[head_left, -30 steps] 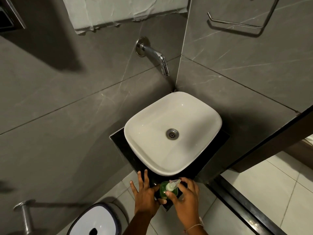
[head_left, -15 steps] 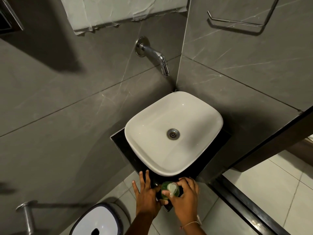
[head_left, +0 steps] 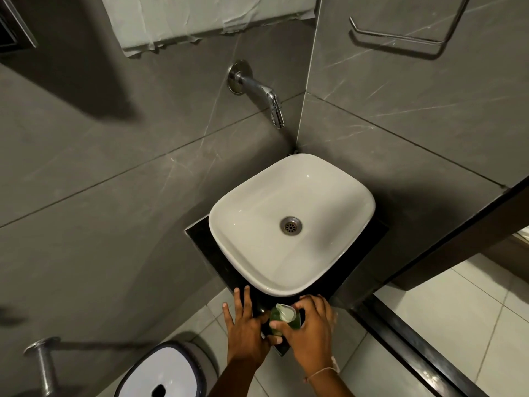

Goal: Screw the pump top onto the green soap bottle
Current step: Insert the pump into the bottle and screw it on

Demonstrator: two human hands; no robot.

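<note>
Two hands meet at the green soap bottle [head_left: 289, 320] near the sink [head_left: 289, 224]: right hand [head_left: 310, 333] fingers pinching its white pump top [head_left: 286, 313], left hand [head_left: 247, 330] spread against its left side.

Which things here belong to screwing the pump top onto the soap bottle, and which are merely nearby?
Belong to the job:
green soap bottle
pump top
left hand
right hand

Merely nearby:
white basin
wall tap
towel rail
white-lidded bin

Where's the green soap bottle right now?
The green soap bottle stands low in the head view on the black counter's near corner, just below the white basin, between both hands.
</note>
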